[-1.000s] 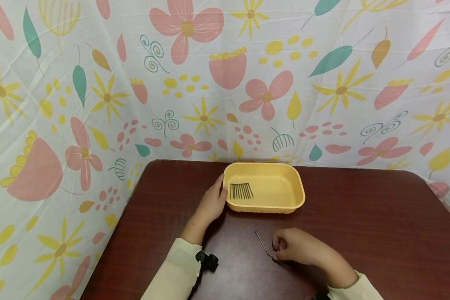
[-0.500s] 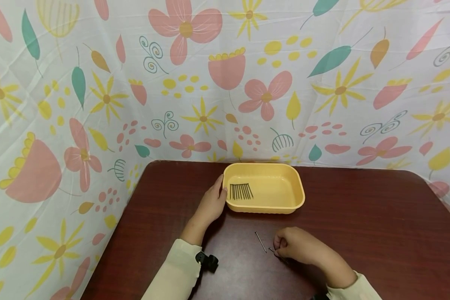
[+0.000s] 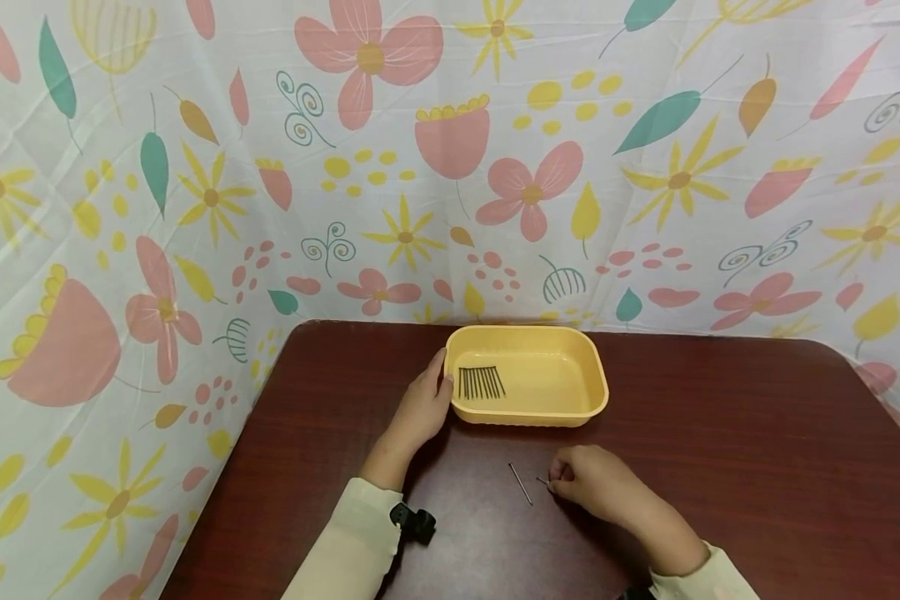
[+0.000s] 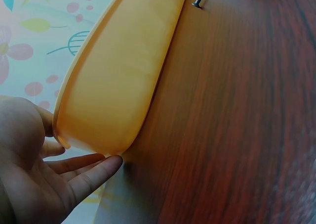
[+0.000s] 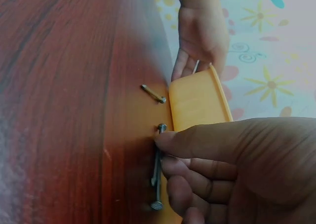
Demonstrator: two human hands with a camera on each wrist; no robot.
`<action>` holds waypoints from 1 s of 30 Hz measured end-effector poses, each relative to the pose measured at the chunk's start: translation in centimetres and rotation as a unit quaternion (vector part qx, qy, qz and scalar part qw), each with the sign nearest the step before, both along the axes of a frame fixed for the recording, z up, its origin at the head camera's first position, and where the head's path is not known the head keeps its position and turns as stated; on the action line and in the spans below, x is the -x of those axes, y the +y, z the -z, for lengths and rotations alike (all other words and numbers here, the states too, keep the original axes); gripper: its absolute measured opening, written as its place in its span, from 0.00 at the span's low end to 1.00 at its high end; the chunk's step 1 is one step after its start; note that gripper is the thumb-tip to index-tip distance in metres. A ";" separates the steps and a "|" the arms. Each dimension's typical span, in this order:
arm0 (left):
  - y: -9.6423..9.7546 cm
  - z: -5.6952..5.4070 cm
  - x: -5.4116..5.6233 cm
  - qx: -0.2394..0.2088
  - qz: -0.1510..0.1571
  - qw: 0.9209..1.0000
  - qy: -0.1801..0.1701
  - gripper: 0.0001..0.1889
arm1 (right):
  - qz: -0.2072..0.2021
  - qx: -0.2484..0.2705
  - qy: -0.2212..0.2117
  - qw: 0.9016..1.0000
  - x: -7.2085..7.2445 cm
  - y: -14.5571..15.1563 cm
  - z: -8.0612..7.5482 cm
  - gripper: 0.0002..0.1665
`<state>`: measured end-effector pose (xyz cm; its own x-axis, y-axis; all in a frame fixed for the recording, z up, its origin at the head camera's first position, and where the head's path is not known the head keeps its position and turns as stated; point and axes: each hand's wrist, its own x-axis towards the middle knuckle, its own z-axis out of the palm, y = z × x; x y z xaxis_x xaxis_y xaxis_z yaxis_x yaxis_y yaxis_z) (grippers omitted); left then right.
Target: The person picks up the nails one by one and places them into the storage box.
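Observation:
My left hand (image 3: 422, 400) rests against the left end of the yellow tray (image 3: 528, 417), thumb by the rim and lower fingers nearly straight along the end wall. Inside the tray, at its left, lies a row of several dark nails (image 3: 482, 382). My right hand (image 3: 600, 483), over the table in front of the tray, pinches two nails (image 5: 158, 167) between thumb and fingers; their heads point opposite ways in the right wrist view. A single nail (image 3: 521, 484) lies on the table just left of my right hand.
The dark red-brown table (image 3: 757, 433) carries the tray near its back edge. A floral curtain (image 3: 390, 167) hangs behind the table and along its left side. A black wrist camera (image 3: 414, 522) sits on the left sleeve.
My right hand has lifted the nails off the table and moved slightly up toward the tray, leaving one nail behind. The left hand and tray have stayed still.

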<state>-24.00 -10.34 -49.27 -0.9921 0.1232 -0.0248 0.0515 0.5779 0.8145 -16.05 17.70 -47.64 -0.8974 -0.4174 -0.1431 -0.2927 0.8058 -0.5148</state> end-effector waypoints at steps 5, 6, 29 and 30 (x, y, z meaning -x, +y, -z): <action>0.0 0.0 0.0 0.003 0.000 1.000 -0.004 0.31 | 0.030 -0.015 -0.001 0.999 0.1 -0.3 0.2 0.10; 0.0 -0.1 0.0 0.003 -0.001 1.000 -0.004 0.31 | 0.034 -0.016 -0.002 0.999 0.1 -0.3 0.3 0.10; 0.0 -0.1 0.1 0.003 0.000 1.000 0.003 0.31 | 0.060 -0.011 0.027 0.998 0.2 -0.3 0.8 0.08; 0.0 -0.1 0.0 0.003 -0.001 1.000 0.001 0.31 | 0.061 -0.012 0.026 0.998 0.2 -0.3 0.8 0.08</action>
<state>-24.03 -10.38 -49.18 -0.9924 0.1207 -0.0243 0.0511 0.5831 0.8108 -16.27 17.43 -48.46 -0.9477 -0.3016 -0.1043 -0.2172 0.8489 -0.4818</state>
